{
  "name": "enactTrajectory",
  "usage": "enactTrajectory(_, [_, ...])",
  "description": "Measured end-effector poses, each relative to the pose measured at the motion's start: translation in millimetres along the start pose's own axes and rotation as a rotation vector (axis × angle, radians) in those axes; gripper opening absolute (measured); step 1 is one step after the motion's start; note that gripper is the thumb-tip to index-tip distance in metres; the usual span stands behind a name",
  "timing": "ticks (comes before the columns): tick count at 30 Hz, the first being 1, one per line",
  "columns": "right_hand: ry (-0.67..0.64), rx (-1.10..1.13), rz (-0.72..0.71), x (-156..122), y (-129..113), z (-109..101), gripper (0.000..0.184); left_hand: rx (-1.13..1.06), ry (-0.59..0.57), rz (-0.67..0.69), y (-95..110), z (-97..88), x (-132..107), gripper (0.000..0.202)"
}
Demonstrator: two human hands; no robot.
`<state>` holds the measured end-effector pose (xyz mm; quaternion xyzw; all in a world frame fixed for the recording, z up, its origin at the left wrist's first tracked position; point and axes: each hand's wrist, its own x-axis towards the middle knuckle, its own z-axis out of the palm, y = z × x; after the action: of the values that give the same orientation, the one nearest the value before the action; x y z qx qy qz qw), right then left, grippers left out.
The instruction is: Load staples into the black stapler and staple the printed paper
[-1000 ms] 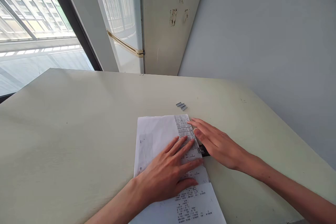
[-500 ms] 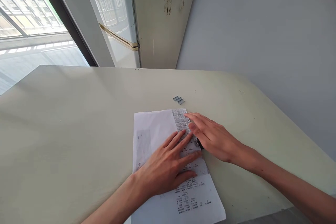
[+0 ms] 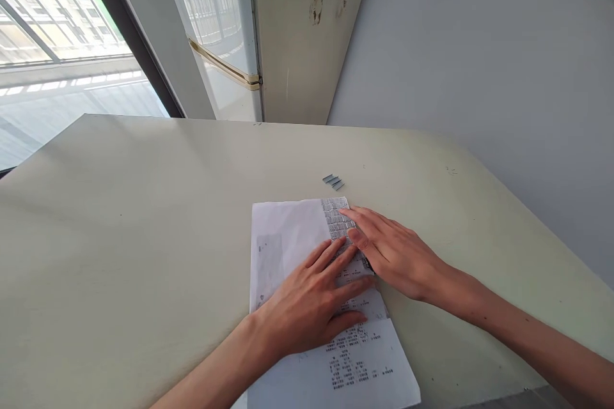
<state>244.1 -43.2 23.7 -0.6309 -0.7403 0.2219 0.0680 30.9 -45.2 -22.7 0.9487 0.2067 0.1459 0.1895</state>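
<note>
A stack of printed sheets (image 3: 288, 223) lies on the table, its upper right part covered with dense writing and its lower part with printed lines. My left hand (image 3: 319, 300) is flat on the sheets, fingers spread, holding nothing. Over the right edge of the sheets, my right hand (image 3: 388, 249) bends round a small dark thing with a metal part, apparently a stapler (image 3: 367, 264). Most of it is hidden under the palm and fingers. Just beyond the top edge of the paper are several short grey staple strips (image 3: 334, 181), apart from both hands.
The pale table (image 3: 144, 236) extends to both sides and behind the paper. A cabinet or fridge with a gold handle (image 3: 225, 65) stands past its far edge. To the right is a plain grey wall (image 3: 480, 45), and a bright window (image 3: 62, 6) is at the far left.
The whole view has shifted slightly, so everything appears a little further right. Both hands keep nearly the same place on the sheets, and less of the dark thing shows beneath my right hand.
</note>
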Motion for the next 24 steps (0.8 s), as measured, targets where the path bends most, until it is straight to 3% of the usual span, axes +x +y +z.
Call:
enactTrajectory(7, [-0.025,-0.053,0.034,0.8,-3.6,0.1,0.062,-0.047,0.05,0.004,-0.4,0.2,-0.6,0.053])
enactTrajectory(24, [0.009,-0.024,0.011,1.8,2.4,1.1,0.058,-0.09,0.027,-0.01,-4.7,-2.7,-0.1,0.051])
